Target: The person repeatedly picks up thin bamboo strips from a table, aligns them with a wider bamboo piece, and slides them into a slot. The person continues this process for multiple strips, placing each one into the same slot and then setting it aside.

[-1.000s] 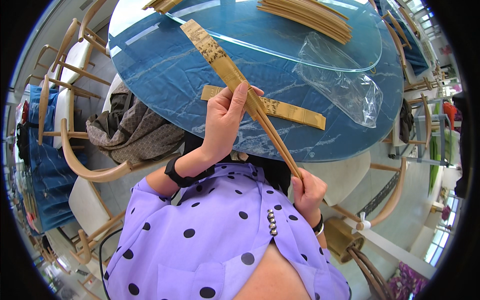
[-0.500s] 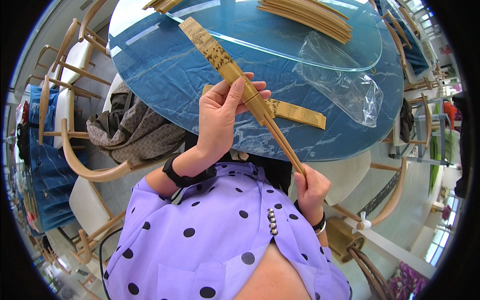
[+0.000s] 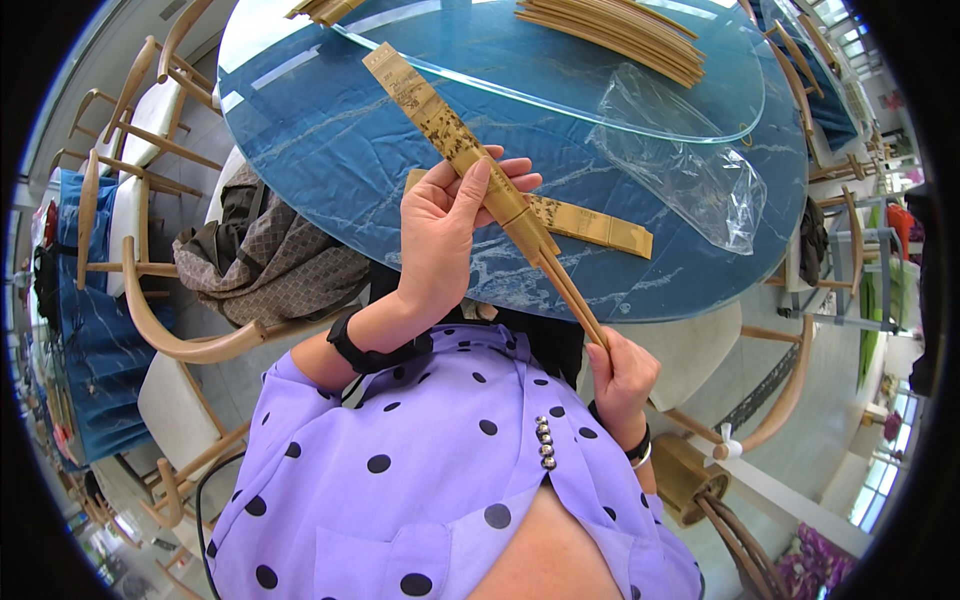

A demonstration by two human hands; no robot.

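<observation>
A gold paper chopstick sleeve (image 3: 425,110) with dark printed patches slants across the middle of the view. My left hand (image 3: 445,215) pinches it between thumb and fingers, the other fingertips showing past its far edge. Wooden chopsticks (image 3: 572,295) stick out of its lower end. Down to the right, my right hand (image 3: 625,375) is closed around their bare ends. Behind my left hand, a second gold sleeve (image 3: 610,233) lies on the blue table near its front edge, partly hidden by the held one.
A glass turntable (image 3: 590,120) sits on the round blue table (image 3: 330,150). It bears a stack of chopsticks (image 3: 620,38); a clear plastic bag (image 3: 700,180) lies across its rim at the right. Left of me, a patterned bag (image 3: 270,250) rests on a wooden chair (image 3: 150,320).
The sleeve has slid down along the chopsticks toward my right hand, so less of the chopsticks shows. My left hand has shifted only slightly; my right hand stays in place.
</observation>
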